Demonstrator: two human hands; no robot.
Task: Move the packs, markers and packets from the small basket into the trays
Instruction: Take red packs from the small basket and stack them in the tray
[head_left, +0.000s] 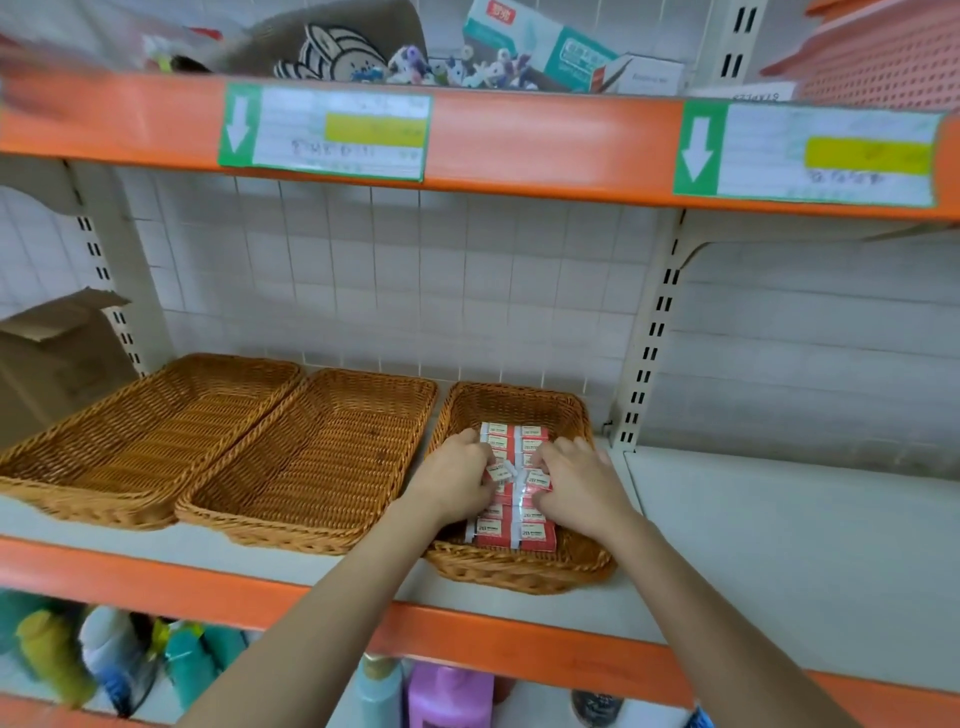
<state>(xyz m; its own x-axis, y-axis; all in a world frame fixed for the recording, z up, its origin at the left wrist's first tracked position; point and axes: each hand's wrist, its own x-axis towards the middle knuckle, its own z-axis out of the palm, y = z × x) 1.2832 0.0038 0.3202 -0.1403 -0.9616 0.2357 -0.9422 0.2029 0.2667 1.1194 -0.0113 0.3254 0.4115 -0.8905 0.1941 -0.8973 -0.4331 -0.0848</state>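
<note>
A small wicker basket (519, 402) stands on the middle shelf and holds two rows of red-and-white packs (514, 535). Both my hands are inside it. My left hand (452, 478) curls its fingers round a pack in the left row. My right hand (576, 483) curls its fingers round a pack in the right row. The packs under my hands are partly hidden. Two larger wicker trays, the left tray (150, 431) and the middle tray (322, 457), lie side by side to the basket's left with nothing in them.
The white shelf (779, 545) runs on to the right of the basket. An orange shelf edge (467, 140) with green-arrow labels hangs overhead. A cardboard box (52, 353) sits at far left. Bottles (447, 696) stand on the shelf below.
</note>
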